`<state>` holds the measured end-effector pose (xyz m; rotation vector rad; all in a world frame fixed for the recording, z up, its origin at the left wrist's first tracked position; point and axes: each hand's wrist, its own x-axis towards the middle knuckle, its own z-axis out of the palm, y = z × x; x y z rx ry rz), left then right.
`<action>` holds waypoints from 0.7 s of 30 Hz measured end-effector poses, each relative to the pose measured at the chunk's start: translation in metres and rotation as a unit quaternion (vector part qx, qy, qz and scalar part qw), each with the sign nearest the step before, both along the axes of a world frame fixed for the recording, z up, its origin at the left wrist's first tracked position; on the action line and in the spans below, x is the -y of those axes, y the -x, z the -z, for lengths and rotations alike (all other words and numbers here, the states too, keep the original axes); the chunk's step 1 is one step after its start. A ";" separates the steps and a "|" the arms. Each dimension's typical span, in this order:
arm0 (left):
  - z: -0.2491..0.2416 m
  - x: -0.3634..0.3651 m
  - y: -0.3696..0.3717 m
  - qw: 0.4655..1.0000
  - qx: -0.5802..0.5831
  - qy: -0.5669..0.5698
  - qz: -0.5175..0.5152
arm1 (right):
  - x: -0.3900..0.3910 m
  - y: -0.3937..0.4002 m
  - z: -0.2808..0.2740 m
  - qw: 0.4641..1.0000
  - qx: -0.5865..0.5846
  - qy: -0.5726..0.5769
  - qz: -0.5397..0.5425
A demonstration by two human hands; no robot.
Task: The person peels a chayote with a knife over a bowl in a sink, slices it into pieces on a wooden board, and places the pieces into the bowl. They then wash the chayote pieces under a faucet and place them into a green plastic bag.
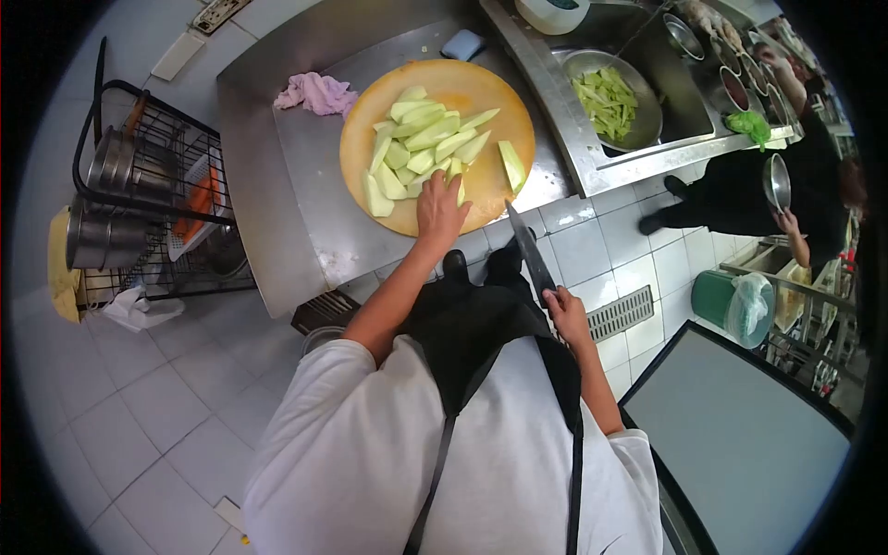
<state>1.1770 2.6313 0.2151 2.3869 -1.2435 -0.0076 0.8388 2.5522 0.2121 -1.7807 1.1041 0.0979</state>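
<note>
A round wooden cutting board (370,92) lies on the steel counter, bearing a pile of pale green peeled vegetable pieces (421,139), perhaps a gourd. My left hand (441,211) is at the pile's near edge, its fingers apart and touching the nearest pieces. One larger vegetable piece (511,166) lies separate at the board's right side. My right hand (567,317) is closed round the handle of a kitchen knife (529,245). The blade points away from me, its tip close to the board's near right edge.
A pink cloth (315,93) and a blue sponge (462,44) lie behind the board. At right, a metal bowl (652,116) of green vegetable slices sits in the sink (680,153). Another person (740,190) holds a metal bowl (777,180). A wire rack (199,139) with pots stands left.
</note>
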 end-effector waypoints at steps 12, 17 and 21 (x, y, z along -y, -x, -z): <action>0.019 -0.014 -0.063 0.851 -0.462 0.193 -0.157 | -0.014 0.004 0.016 0.975 0.094 -0.095 0.180; -0.011 -0.030 -0.101 0.636 -0.687 0.307 -0.170 | -0.031 0.007 0.023 0.977 0.110 -0.067 0.170; -0.014 -0.037 -0.118 0.572 -0.748 0.310 -0.132 | -0.034 0.006 0.033 0.981 0.101 -0.076 0.146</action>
